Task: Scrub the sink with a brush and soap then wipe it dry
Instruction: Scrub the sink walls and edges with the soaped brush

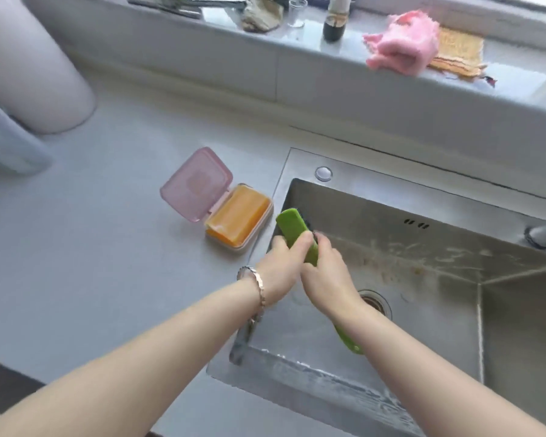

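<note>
The brush (292, 223) lay over the sink's (375, 216) left wall, its long axis running from the far-left corner toward the person. The left hand (279, 269) gripped its head and the right hand (327, 275) gripped its handle. The soap (237, 217) sat on the tabletop (108, 247) just left, nearer the left hand.

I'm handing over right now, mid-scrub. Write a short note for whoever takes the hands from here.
Left hand: grips the green brush near its head.
Right hand: grips the brush handle.
The brush is at the back-left corner of the sink.
The orange soap lies in its open pink box on the counter, left of the sink. The pink cloth sits on the back ledge.
Done: scrubbing is under way, with smeared streaks on the back wall.
Left: brownish specks show on the sink floor. Finish scrubbing, then wipe dry.
</note>
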Motion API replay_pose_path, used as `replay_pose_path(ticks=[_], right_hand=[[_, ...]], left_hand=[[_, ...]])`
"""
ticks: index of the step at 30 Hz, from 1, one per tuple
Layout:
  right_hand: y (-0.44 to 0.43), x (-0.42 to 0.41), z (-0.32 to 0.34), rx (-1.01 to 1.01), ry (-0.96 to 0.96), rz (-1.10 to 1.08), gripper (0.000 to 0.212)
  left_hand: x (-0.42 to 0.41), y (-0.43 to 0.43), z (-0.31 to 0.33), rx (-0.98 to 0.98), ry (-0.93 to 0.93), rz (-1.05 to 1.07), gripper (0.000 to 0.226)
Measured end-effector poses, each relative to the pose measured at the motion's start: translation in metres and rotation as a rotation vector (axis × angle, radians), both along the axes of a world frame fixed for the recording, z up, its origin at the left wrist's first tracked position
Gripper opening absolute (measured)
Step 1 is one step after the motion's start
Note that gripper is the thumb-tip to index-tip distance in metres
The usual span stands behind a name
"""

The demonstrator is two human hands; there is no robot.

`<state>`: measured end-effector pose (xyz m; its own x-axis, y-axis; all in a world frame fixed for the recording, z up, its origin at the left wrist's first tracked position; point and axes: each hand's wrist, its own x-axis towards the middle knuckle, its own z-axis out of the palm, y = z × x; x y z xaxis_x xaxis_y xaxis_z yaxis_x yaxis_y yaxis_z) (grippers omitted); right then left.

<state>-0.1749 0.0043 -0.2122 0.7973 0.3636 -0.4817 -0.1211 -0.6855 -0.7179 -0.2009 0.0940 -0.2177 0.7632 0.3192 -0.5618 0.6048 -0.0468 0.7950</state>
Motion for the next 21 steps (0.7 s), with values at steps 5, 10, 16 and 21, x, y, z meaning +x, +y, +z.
replay_pose_path(ticks=[5, 10, 16, 21], right_hand=[[0.051, 0.026, 0.007, -0.019, -0.203, 0.041, 0.063], [0.093, 0.061, -0.008, -0.378, -0.337, 0.300, 0.067], [0.103, 0.039, -0.021, -0.512, -0.432, 0.527, 0.062], [0.092, 0.049, -0.017, -0.531, -0.374, 0.548, 0.058]], left_hand=[[-0.028, 0.080, -0.028, 0.890, -0.236, 0.033, 0.076], [-0.034, 0.096, -0.068, 0.733, -0.169, 0.090, 0.099], [-0.023, 0.098, -0.081, 0.730, -0.294, 0.202, 0.093], [-0.023, 0.101, -0.090, 0.850, -0.351, 0.232, 0.094]])
